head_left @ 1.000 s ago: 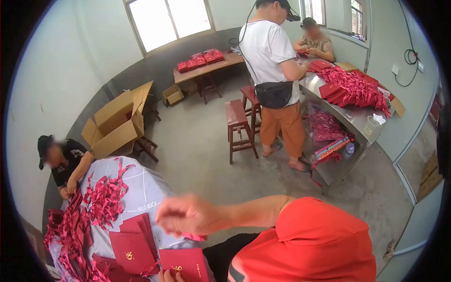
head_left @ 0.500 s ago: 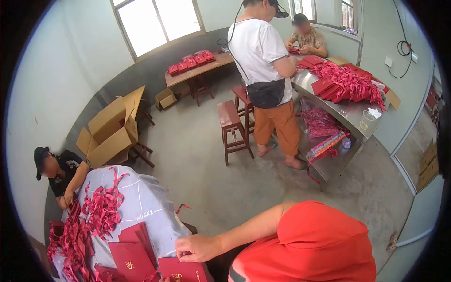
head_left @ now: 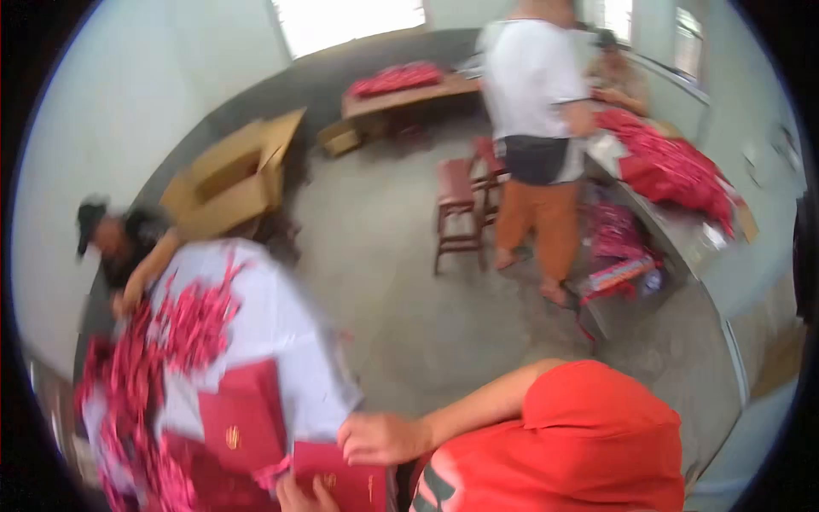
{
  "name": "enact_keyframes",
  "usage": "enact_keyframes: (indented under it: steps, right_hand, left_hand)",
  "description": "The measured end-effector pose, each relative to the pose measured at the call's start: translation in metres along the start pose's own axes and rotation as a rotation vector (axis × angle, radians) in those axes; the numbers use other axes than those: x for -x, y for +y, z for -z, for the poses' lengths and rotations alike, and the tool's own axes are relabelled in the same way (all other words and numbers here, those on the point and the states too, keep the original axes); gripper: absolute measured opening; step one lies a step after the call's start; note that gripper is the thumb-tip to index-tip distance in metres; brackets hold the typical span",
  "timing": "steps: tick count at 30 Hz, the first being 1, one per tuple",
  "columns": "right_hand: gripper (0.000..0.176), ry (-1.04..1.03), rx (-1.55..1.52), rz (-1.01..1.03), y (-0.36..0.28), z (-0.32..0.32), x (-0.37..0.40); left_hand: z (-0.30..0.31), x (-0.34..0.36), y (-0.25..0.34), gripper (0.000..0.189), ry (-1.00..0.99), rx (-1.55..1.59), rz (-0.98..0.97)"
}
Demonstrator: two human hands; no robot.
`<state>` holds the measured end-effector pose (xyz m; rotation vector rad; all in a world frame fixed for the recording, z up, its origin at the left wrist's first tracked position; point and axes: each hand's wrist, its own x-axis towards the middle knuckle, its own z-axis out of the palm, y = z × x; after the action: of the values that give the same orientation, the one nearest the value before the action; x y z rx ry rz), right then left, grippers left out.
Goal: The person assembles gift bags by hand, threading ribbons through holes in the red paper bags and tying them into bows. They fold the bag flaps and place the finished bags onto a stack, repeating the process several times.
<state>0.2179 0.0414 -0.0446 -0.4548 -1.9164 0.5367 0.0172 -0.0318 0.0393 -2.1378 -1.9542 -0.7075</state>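
A flat red paper bag [head_left: 345, 478] with gold print lies at the near edge of the cloth-covered table. At its lower left edge is my left hand [head_left: 305, 495], partly cut off by the frame, thumb on the front and fingers closed around the edge. My right hand [head_left: 384, 437] reaches in from the right, its bent fingers against the bag's top edge; blur hides what they pinch. Just left of the bag, a pink-red ribbon [head_left: 271, 471] shows. Further left lie several more red bags [head_left: 243, 422], overlapping, with gold emblems.
Loose red ribbons [head_left: 192, 324] cover the left of the table [head_left: 286, 320], where a co-worker [head_left: 128, 247] leans in. An open cardboard box [head_left: 226, 183] stands behind. Stools [head_left: 456, 200] and a standing person [head_left: 537, 128] are beside the right table, piled with red ribboned bags [head_left: 674, 171].
The view has swung, shifting the room rightward and blurring it. My left hand shows more, its thumb over the bag's front. My right hand remains at the bag's top edge.
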Motion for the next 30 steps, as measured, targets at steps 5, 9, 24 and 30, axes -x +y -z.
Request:
enact_keyframes:
  steps: [5,9,24,30]
  right_hand:
    - [0.012,-0.042,0.085,-0.046,-0.004,0.002,-0.016]
    - [0.018,-0.08,0.089,0.001,0.002,-0.001,-0.024]
    - [0.024,-0.283,0.113,0.077,-0.008,0.012,-0.043]
    - [0.019,-0.335,-0.08,-0.115,-0.012,0.003,-0.089]
  left_hand:
    - [-0.005,-0.011,-0.02,0.024,0.001,0.098,0.08]
    - [-0.007,-0.019,-0.033,0.019,-0.113,0.245,0.242]
    - [0.005,-0.023,-0.053,0.013,-0.661,1.34,0.866]
    - [0.002,-0.023,-0.056,0.016,-0.746,1.477,0.935]
